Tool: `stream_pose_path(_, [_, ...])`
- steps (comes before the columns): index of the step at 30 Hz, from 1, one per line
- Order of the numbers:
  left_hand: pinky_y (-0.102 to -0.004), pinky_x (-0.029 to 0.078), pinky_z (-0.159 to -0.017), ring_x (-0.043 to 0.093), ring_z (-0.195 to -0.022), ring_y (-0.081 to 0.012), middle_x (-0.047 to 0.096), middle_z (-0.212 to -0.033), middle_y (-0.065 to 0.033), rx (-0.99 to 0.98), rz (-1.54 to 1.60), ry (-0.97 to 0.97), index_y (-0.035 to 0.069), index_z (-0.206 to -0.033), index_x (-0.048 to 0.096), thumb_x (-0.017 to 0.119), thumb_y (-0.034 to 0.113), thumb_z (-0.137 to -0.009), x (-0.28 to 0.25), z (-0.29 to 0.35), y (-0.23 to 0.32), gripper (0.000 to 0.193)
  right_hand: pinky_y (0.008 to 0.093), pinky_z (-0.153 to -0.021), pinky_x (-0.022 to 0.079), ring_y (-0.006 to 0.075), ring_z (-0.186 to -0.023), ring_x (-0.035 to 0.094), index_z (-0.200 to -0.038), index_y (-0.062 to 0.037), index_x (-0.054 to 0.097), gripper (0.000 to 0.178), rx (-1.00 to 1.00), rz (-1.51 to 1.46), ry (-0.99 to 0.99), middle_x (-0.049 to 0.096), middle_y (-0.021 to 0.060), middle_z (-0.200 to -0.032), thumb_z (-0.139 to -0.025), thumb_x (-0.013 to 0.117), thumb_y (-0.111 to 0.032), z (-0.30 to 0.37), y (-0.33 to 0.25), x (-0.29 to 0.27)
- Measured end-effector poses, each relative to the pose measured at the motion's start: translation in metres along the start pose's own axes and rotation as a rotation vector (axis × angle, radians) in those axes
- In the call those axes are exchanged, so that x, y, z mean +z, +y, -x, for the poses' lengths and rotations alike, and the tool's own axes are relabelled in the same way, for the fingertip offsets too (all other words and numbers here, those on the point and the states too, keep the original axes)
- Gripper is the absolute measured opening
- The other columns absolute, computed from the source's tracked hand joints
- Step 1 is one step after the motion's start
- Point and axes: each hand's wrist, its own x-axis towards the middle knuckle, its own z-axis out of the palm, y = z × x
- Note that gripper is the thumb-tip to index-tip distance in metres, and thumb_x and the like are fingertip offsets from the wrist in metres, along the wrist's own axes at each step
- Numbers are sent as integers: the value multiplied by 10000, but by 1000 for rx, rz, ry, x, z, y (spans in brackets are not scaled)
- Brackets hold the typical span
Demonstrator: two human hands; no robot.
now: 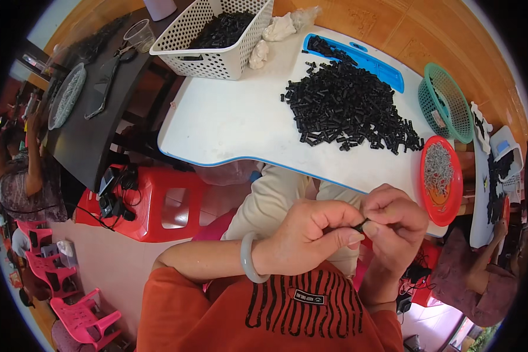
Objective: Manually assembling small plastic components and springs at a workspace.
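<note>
I see my left hand [308, 234] and right hand [393, 226] pinched together on one small black plastic tube [361, 224] — the far black heap of tubes [352, 108] looks largely untouched, most work left

Both hands meet near the person's lap, the left hand [308, 234] and right hand [393, 226] pinching one small black piece [361, 223] between fingertips. Farther off, a heap of black pieces [349, 108] covers the white table [229, 123].
</note>
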Motion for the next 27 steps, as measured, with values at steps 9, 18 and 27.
stream_pose_path(9, [-191,393,-497,485,-546,-52,672,-843,-102,-113,326,-109,-46,-1094,570,557,28,-941,-2,-3,5,171,279,-616,399,180,-704,537,-802,11,647,127,-19,-175,37,604,113,-789,-684,685,-16,-1,5,3])
stream_pose_path(18, [-180,417,-529,518,-593,-41,672,-838,-82,40,172,-74,-42,-1092,560,554,34,-946,1,2,1,165,287,-621,421,185,-708,549,-767,-16,620,109,-183,191,12,607,97,-790,-674,663,19,-2,-8,10])
stream_pose_path(27, [-183,408,-526,494,-570,-40,663,-836,-76,-47,246,-84,-44,-1092,556,524,40,-961,9,-4,-6,159,297,-639,441,204,-744,562,-789,-13,630,116,-108,37,-2,617,105,-823,-715,720,-16,4,-2,-7])
